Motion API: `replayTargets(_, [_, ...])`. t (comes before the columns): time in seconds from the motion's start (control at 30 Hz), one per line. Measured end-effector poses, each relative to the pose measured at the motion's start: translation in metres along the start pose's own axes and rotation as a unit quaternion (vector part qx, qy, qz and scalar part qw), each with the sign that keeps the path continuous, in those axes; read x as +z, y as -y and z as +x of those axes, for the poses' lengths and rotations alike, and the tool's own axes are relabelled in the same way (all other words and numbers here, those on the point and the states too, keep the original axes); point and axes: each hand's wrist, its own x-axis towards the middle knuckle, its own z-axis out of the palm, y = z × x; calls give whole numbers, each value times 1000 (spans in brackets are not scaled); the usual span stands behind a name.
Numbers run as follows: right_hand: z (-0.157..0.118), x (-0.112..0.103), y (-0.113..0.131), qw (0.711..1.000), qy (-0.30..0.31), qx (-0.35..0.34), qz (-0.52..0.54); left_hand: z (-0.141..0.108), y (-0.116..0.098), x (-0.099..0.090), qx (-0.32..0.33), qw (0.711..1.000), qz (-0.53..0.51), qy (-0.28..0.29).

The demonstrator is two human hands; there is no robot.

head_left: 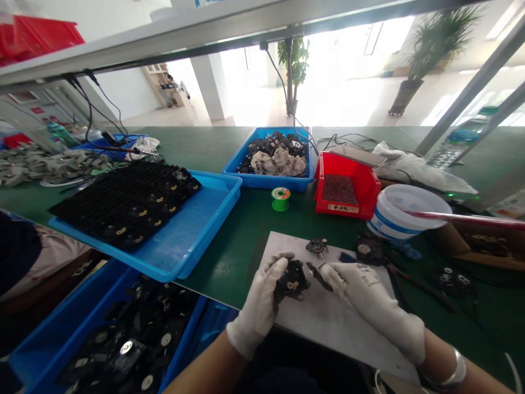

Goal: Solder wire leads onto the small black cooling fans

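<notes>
Black part (293,282) with small brass-coloured discs on its face sits in the head view at the lower centre of the frame, held above a pale sheet (328,323). The left hand (262,293), gloved in white, has its fingers curled in around the part's side, a grip that seems meant to steady it while leaving the face free. The gloved right hand (361,287) is closed to a pinch on a slim dark piece (322,278), its tip pointed toward the part but apart from it; what the piece is, I cannot tell. Another black unit (317,246) stands on the sheet's far edge, probably set there to be within reach. At left, dark plates (135,202) lie in overlapping rows in a blue tray (205,224), perhaps so that each disc stays visible. Near the centre, a green spool (280,201) stands on its end, which likely stops it rolling. As for writing, the red bin (369,191) at right of centre bears a pale label (343,208) with dark handwritten marks too small to read; print on the right glove, the spool's orange-and-white label and the blue band on the white bucket (389,216) is equally illegible, so 0 brands can be named.
</notes>
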Motion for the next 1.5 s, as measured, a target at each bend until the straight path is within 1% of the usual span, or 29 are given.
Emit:
replayTargets(0.1, [-3,14,-3,998,51,-14,-44,6,-2,0,-23,999,-21,-32])
replayTargets(0.2, [3,20,-1,991,94,-3,-92,11,-4,1,-8,998,-30,-51])
replayTargets(0.33, [15,17,-1,979,136,21,-149,12,-7,-1,2,999,-29,-47])
replayTargets(0.43, [20,13,-4,971,150,43,-180,9,-9,-5,14,999,-34,-30])
replayTargets(0.57, [17,5,-11,963,143,64,-221,7,-9,-10,29,998,-54,14])
replayTargets(0.63, [12,-1,-12,959,140,52,-241,7,-7,-11,19,998,-56,20])
replayTargets(0.7, [7,-8,-11,957,136,33,-254,8,-5,-11,8,998,-53,13])
replayTargets(0.73, [4,-11,-8,960,119,27,-254,9,-4,-11,6,999,-50,10])
replayTargets(0.8, [0,-16,0,968,55,31,-243,11,-1,-12,9,999,-46,11])
replayTargets(0.87, [-3,-19,11,978,-17,38,-203,11,0,-12,14,999,-44,23])
replayTargets(0.9, [-4,-19,17,985,-41,43,-163,11,1,-11,16,999,-42,28])
replayTargets(0.97, [-6,-16,28,996,-54,55,-54,9,0,-11,13,999,-34,37])
replayTargets(1.0, [-6,-13,33,996,-55,70,10,7,0,-10,11,999,-30,42])
replayTargets(1.07, [-8,-5,40,985,-49,115,119,4,-1,-10,9,997,-36,65])
replayTargets(1.17, [-9,8,48,950,-61,178,248,2,2,-10,23,992,-67,104])
replayTargets(1.27, [-10,19,55,904,-73,227,355,2,7,-7,29,991,-83,102])
replayTargets(1.33, [-9,23,59,867,-61,260,421,2,10,-5,29,991,-78,106])
replayTargets(1.4, [-8,24,62,827,-49,296,476,2,9,-4,38,991,-52,117])
replayTargets(1.43, [-8,23,63,811,-48,313,492,1,6,-4,44,992,-29,119])
replayTargets(1.5, [-9,22,63,792,-58,339,504,0,-1,-5,59,992,33,109])
